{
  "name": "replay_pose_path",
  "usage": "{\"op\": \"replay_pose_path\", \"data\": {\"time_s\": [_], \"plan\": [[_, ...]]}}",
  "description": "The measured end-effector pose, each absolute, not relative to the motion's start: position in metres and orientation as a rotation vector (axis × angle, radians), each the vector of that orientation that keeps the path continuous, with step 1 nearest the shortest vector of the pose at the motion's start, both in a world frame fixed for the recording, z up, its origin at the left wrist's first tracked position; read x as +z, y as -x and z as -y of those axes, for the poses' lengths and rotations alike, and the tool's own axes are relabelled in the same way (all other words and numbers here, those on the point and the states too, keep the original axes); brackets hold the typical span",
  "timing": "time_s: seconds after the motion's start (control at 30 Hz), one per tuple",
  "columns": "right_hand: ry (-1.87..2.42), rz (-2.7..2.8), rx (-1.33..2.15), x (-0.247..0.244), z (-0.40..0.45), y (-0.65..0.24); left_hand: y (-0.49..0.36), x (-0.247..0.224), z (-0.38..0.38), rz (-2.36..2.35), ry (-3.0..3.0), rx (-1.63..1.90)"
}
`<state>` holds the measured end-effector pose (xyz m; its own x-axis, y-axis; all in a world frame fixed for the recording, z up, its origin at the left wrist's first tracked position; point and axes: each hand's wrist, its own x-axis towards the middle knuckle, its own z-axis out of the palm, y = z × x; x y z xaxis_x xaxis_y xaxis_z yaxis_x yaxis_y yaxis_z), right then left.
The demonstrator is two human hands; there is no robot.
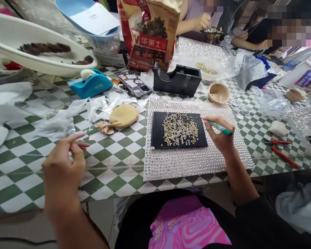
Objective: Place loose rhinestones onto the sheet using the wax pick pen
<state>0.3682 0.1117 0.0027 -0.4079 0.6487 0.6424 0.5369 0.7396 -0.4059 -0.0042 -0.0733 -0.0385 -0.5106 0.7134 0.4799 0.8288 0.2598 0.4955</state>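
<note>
Right hand (pixel 217 133): fingers together, clamped on a green pick pen (pixel 221 128), its tip at the tray's edge.
Left hand (pixel 63 169): fingers apart, empty, raised over the checked tablecloth (pixel 15 176).
Loose rhinestones (pixel 180 129): heaped on a black ridged tray (pixel 158 131), atop a rhinestone-covered board (pixel 191 166).
Risk: a knock from either hand could scatter stones off the tray.
</note>
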Motion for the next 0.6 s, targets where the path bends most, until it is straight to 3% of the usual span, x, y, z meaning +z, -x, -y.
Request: {"op": "replay_pose_path", "data": {"time_s": [0.4,0.6], "plan": [[0.857,2.168,0.104,0.004,-0.11,-0.37,0.019,-0.046,0.066,2.314,1.382,-1.005],[0.928,2.049,0.001,0.003,-0.121,-0.383,0.035,-0.068,0.062,2.523,1.288,-0.777]]}}
